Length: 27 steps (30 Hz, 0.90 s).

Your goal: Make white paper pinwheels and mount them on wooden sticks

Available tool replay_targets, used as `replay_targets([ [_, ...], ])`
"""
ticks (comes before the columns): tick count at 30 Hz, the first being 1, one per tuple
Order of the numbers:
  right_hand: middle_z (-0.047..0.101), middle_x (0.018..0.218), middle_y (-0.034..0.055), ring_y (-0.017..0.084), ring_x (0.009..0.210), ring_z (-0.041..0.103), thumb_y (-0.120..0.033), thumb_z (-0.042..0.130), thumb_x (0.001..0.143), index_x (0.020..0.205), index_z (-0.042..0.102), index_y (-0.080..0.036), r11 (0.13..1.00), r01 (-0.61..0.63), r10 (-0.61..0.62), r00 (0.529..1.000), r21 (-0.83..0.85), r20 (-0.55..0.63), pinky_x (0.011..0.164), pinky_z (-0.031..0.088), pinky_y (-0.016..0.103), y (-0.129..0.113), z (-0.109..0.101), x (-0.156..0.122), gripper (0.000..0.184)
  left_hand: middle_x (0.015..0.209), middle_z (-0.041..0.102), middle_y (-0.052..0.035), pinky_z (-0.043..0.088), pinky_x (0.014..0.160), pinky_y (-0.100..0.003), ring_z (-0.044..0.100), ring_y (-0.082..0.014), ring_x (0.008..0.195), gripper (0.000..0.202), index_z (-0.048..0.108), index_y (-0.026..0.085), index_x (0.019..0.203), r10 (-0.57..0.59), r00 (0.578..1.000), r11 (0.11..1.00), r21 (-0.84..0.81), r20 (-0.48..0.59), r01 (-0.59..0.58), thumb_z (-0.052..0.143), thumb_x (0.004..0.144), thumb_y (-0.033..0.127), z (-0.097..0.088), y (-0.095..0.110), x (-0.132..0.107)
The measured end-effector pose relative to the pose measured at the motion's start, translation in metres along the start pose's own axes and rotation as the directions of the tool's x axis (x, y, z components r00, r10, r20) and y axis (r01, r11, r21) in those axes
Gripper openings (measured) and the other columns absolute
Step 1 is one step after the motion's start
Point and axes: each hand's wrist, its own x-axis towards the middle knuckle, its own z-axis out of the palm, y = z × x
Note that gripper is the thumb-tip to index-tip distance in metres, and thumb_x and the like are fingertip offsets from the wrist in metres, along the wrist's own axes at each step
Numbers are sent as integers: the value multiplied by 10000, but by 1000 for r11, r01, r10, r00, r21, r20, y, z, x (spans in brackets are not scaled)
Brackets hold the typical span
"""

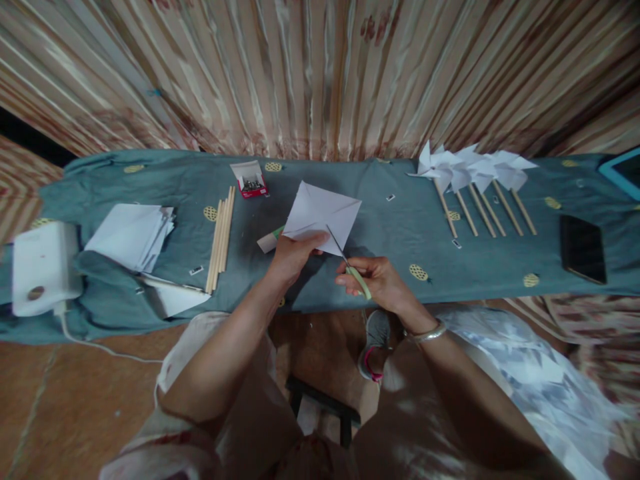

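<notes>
My left hand pinches the lower edge of a white square of creased paper, holding it above the teal cloth of the table. My right hand is closed round the pale green handle of a pair of scissors. Their thin blades point up-left and meet the paper's lower edge. A small white and green object, partly hidden, lies on the cloth just left of my left hand.
A stack of white paper and a bundle of wooden sticks lie at the left. A red box of pins stands behind. Several paper pinwheels on sticks lie at the right beside a dark phone. A white device sits far left.
</notes>
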Motion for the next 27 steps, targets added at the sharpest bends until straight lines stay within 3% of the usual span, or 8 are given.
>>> replay_targets([
  [9,585,543,-53,99,494,526,-537,870,523,784,658,-189,995,-86,86,996,-43,-7,499,425,228,-1,0,-2,484,700,682,-6,466,503,-234,595,-135,583,301,665,159,716,-22,1000,1000,8,-9,22,810,482,281,0,-1,1],
  [14,563,553,-53,92,483,482,-574,793,644,834,678,-185,959,-12,4,1000,-283,-29,457,351,213,7,-18,-11,448,745,704,-15,472,516,-226,627,-138,618,352,662,148,756,-14,999,1000,-18,-42,13,833,476,278,-1,3,3],
  [19,579,570,-32,104,477,469,-598,712,726,882,696,-172,835,23,-134,977,-549,-163,459,322,235,9,-52,-24,454,748,703,-19,476,500,-229,628,-146,611,407,652,148,773,-7,999,1000,-22,-47,6,851,442,276,0,1,3],
  [24,672,642,17,178,551,606,-475,691,766,1054,687,-157,571,-191,-261,880,-798,-397,556,403,279,1,-78,-36,429,757,701,-31,475,486,-225,611,-145,611,352,661,148,736,-12,1000,998,64,-13,13,823,459,292,4,-7,1],
  [27,721,736,58,236,668,683,-373,636,813,1159,647,-147,422,-295,-323,835,-857,-446,613,441,301,1,-87,-40,413,719,691,-25,461,472,-228,592,-146,593,326,667,145,720,-7,999,993,115,38,2,813,459,276,9,-12,-2],
])
